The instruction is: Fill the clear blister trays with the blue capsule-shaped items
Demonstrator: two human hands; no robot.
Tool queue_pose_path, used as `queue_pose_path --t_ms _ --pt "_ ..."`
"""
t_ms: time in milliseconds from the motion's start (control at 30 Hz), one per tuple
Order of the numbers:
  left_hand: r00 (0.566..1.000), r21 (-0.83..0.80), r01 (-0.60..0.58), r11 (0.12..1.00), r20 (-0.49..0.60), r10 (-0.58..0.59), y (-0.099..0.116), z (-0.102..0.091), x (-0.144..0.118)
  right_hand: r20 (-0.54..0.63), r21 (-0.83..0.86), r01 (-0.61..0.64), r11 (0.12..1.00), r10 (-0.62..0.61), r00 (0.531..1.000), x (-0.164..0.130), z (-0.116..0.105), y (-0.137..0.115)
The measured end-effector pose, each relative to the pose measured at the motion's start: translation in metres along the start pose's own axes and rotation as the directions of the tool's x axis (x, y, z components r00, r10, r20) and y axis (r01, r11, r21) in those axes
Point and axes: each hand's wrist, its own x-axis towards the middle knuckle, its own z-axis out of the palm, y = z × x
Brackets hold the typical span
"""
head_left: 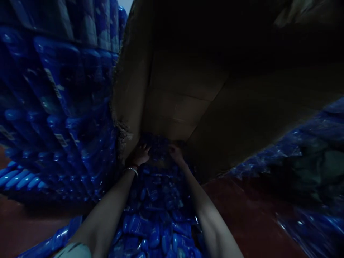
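Both my arms reach into a large brown cardboard box that lies tipped with its inside towards me. My left hand, with a bracelet at the wrist, rests by the box's left wall with its fingers spread, near a mass of blue packages. My right hand is across from it, fingers curled inward at the far end of the packages; what they hold, if anything, is lost in the dark. Glossy blue packages lie loosely heaped between my forearms and run back into the box.
A tall stack of blue packages rises at the left, close against the box. More clear-wrapped blue bundles lie at the right on the dark red floor. A long blue package sits beside my left forearm.
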Motion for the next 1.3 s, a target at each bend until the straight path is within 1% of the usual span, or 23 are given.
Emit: queue_pose_path --t_ms 67,233,300,367,433,500,600,667,733,800,967,1067,1167,1300 --pt "1.0 0.018 -0.003 1.0 -0.001 0.003 -0.001 0.004 0.002 0.007 0.012 0.001 1.0 -0.001 1.0 0.009 0.006 -0.006" --pt "0.999 0.073 -0.039 0.997 0.019 0.038 -0.006 0.01 0.007 0.012 0.028 -0.002 1.0 0.002 1.0 0.038 0.031 -0.031" --pt "0.999 0.09 -0.045 0.995 0.027 0.042 -0.007 0.01 0.007 0.001 0.024 -0.016 1.0 0.016 1.0 0.04 0.033 -0.036" --pt "0.999 0.1 -0.045 0.994 0.033 0.042 -0.006 0.009 0.007 -0.002 0.021 -0.017 1.0 0.017 1.0 0.032 0.027 -0.036" --pt "0.999 0.102 -0.043 0.994 0.035 0.039 -0.005 0.008 0.006 -0.014 0.012 -0.013 1.0 0.013 1.0 0.014 0.012 -0.03" --pt "0.999 0.094 -0.038 0.995 0.03 0.035 -0.004 0.006 0.005 -0.043 -0.017 -0.032 0.999 0.031 0.999 -0.01 -0.009 -0.016" --pt "1.0 0.073 -0.026 0.997 0.016 0.025 -0.002 0.005 0.004 -0.093 -0.098 -0.132 0.986 0.123 0.988 -0.045 -0.043 0.013" --pt "1.0 0.06 -0.012 0.998 0.007 0.011 -0.001 0.005 0.004 -0.113 -0.151 -0.206 0.967 0.191 0.975 -0.057 -0.061 0.031" --pt "1.0 0.053 0.0 0.999 0.003 -0.001 0.0 0.004 0.003 -0.121 -0.192 -0.255 0.948 0.235 0.965 -0.059 -0.069 0.044" --pt "1.0 0.055 0.011 0.998 0.001 -0.011 0.0 0.003 0.002 -0.117 -0.223 -0.279 0.934 0.258 0.959 -0.053 -0.068 0.05" --pt "0.999 0.072 0.033 0.997 -0.002 -0.033 0.002 0.0 0.001 -0.076 -0.276 -0.318 0.907 0.309 0.948 -0.031 -0.046 0.051" --pt "0.999 0.077 0.036 0.996 0.005 -0.036 0.003 -0.001 0.001 -0.039 -0.299 -0.329 0.896 0.333 0.942 -0.024 -0.039 0.053" --pt "0.999 0.073 0.033 0.997 0.012 -0.034 0.003 -0.002 -0.001 0.004 -0.316 -0.322 0.893 0.34 0.94 -0.018 -0.038 0.056" --pt "0.999 0.07 0.034 0.997 0.016 -0.036 0.003 -0.001 -0.001 0.055 -0.307 -0.299 0.903 0.331 0.942 -0.005 -0.043 0.058"
